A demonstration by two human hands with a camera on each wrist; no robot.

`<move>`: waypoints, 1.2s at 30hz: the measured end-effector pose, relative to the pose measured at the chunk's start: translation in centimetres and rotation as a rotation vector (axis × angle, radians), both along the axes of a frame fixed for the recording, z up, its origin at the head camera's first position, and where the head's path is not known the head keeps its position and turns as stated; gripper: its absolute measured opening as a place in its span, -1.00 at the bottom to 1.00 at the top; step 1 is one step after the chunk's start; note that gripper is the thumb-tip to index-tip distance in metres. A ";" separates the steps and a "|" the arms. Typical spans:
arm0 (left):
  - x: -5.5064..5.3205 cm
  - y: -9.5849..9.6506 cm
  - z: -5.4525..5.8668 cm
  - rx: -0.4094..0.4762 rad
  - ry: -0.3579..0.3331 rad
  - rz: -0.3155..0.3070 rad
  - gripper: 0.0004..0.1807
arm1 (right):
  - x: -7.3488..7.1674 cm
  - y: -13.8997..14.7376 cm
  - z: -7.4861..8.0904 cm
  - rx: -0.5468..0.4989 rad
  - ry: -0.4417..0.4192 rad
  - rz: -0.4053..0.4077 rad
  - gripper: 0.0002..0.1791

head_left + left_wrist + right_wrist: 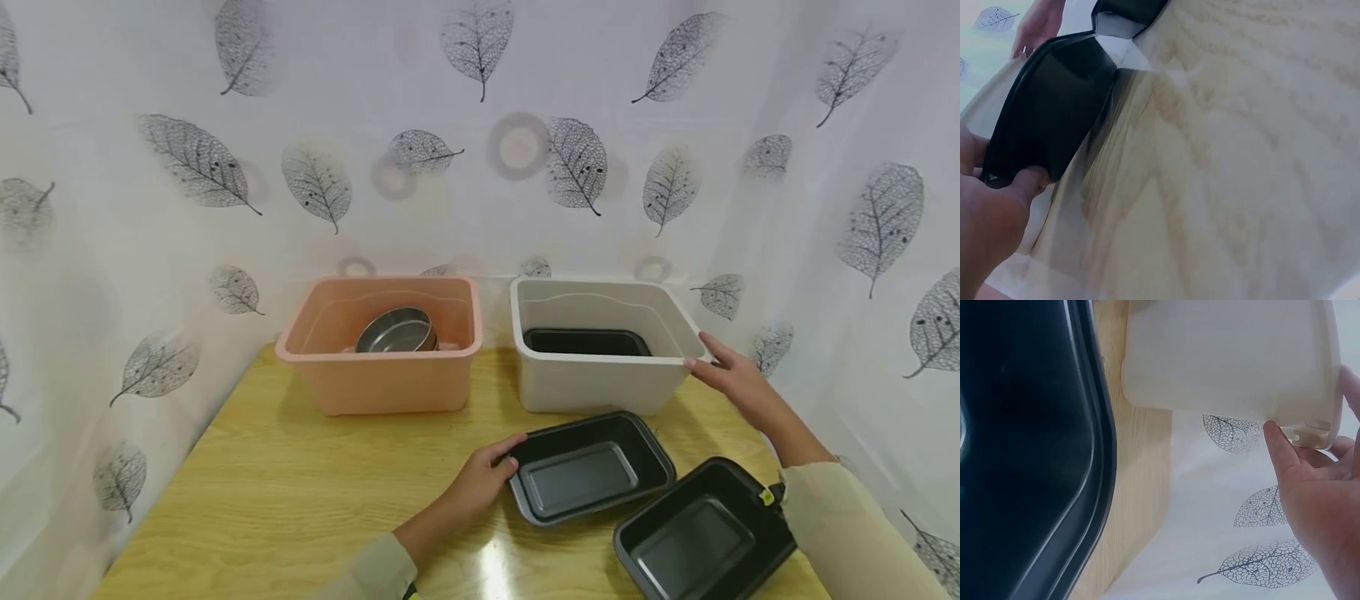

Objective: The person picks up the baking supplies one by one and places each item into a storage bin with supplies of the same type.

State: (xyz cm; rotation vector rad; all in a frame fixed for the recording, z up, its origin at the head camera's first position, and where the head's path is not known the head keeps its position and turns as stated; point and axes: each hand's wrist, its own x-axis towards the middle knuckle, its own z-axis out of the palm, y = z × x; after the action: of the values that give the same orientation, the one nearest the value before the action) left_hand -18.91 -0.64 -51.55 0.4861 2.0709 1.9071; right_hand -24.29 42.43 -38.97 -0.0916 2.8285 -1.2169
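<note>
My left hand [474, 483] grips the left end of a black rectangular loaf pan [581, 477], thumb over its rim. The left wrist view also shows this pan [1054, 94], tilted, with the thumb on its near end. My right hand [738, 390] holds the front right corner of a white plastic bin [592, 385]. In the right wrist view, the thumb lies against the bin's [1229, 356] outer wall and the other fingers reach round the rim. Inside the bin sits another dark pan [588, 342], its lower part hidden by the front wall.
A second black loaf pan [693, 546] lies at the front right of the wooden table [300, 500], below my right forearm. An orange bin [397, 387] stands at the back left, with a round metal tin [399, 332] inside. Leaf-patterned curtain [480, 225] surrounds the table's back and sides.
</note>
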 end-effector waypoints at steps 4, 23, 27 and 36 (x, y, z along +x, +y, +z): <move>-0.3 -0.6 0.4 -0.038 0.022 -0.037 -0.54 | 0.0 0.0 0.1 -0.004 0.002 0.004 -0.06; -2.3 -2.3 3.1 0.099 -0.059 -0.098 -0.51 | -0.4 -0.2 0.5 0.044 -0.006 -0.006 -0.07; -2.8 -2.9 4.1 0.085 -0.045 -0.126 -0.50 | -0.2 -0.1 0.5 0.058 0.003 -0.012 -0.05; -4.1 -3.9 6.6 0.104 -0.003 -0.164 -0.49 | -0.4 0.1 0.3 0.077 0.014 -0.019 -0.04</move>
State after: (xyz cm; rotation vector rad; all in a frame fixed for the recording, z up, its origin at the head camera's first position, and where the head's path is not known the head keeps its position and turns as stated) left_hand -23.04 -4.53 -44.93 0.6555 1.8735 1.9235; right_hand -24.68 42.52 -38.70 -0.0705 2.8910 -1.1135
